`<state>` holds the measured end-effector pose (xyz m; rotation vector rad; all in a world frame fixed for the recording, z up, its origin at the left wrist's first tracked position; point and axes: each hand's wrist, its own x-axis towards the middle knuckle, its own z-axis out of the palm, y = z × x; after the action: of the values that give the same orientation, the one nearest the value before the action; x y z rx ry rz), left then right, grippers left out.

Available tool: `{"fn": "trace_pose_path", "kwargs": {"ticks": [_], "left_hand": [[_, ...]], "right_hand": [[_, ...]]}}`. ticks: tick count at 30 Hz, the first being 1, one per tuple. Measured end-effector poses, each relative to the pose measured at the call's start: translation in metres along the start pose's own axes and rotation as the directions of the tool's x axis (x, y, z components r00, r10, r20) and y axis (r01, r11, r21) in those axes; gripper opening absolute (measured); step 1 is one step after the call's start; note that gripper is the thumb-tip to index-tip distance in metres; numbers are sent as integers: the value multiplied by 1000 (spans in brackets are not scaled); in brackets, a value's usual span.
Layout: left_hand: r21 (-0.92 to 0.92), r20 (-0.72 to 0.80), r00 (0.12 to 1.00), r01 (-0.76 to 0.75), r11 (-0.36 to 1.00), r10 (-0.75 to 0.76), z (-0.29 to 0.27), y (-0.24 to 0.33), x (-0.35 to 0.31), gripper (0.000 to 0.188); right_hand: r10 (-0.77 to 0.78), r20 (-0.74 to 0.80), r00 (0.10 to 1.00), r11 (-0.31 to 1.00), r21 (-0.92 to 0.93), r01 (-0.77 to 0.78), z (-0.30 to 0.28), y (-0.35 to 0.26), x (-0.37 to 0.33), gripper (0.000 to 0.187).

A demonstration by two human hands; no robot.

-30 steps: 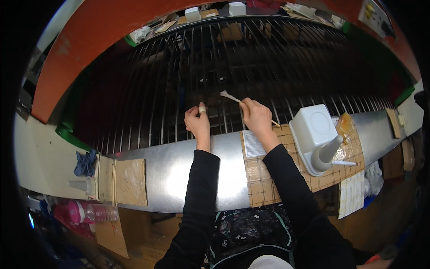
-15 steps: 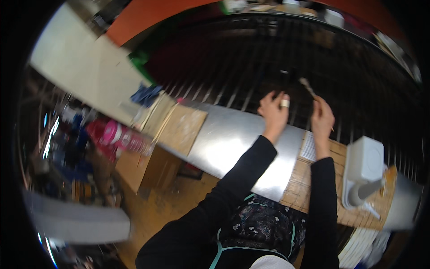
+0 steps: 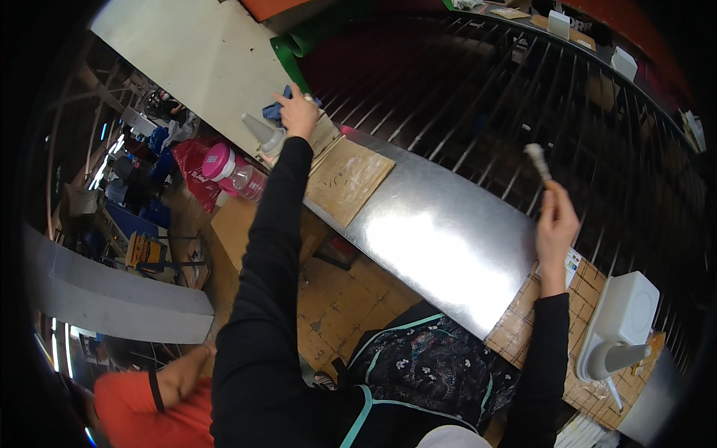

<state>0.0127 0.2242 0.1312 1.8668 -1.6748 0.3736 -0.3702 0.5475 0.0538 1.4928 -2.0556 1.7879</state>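
Note:
My right hand (image 3: 557, 224) is closed around the handle of a small brush (image 3: 535, 158) with a whitish, clumped head, held up over the dark metal bars. At the far left, my left hand (image 3: 300, 113) reaches out with its fingers apart over a crumpled blue cloth (image 3: 272, 110). Whether the fingertips touch the cloth is hard to tell. Just below that hand stands a grey cone-shaped nozzle on a container (image 3: 261, 133). A worn wooden board (image 3: 349, 178) lies nearby, on the left part of the shiny metal ledge (image 3: 441, 224).
Dark parallel bars (image 3: 448, 134) fill the far side. At right, a white container with a grey cone (image 3: 627, 306) stands on taped cardboard (image 3: 515, 317). A pink-lidded bottle (image 3: 231, 168) is near my left forearm. A person in a red shirt (image 3: 160, 411) is at lower left.
My left hand has moved from near the right hand to the blue cloth at far left. The brush stays in my right hand, slightly lower and farther right. The person in red has come into view.

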Motion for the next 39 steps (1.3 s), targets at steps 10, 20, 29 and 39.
{"fn": "trace_pose_path", "kwargs": {"ticks": [10,20,29,39], "left_hand": [[268,121,988,-124,955,94,39,-50,50,21],[-683,17,994,-70,727,110,-106,28,-153,52],[-863,484,874,485,-143,48,-150,-21,-306,32],[-860,502,848,469,-201,-170,-113,-42,-303,30]], "right_hand": [[-216,532,819,943,-104,316,33,-42,-48,12],[27,464,885,992,-120,33,40,-63,-39,16],[60,926,374,553,281,-784,210,-135,-39,20],[119,858,499,779,230,-583,293,-162,-39,40]]}}
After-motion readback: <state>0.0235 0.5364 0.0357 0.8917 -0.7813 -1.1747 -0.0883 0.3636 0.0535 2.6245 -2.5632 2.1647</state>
